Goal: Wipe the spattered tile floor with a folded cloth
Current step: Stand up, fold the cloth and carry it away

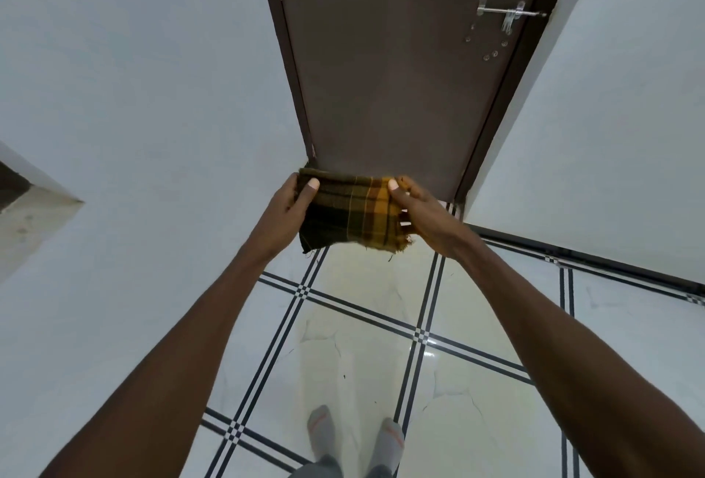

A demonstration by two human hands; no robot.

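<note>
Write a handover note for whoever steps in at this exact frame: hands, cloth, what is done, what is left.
Left hand: grip on the left edge of the cloth, thumb on top.
Right hand: grip on the cloth's right edge, thumb on top.
Cloth: plaid, yellow and dark, folded, held up in the air in front of the brown door, not touching the tile floor.
Done: cloth folded and in hand.
Left: bring it down to the floor and wipe; no wiping shows yet. Person stands in grey socks.
</note>
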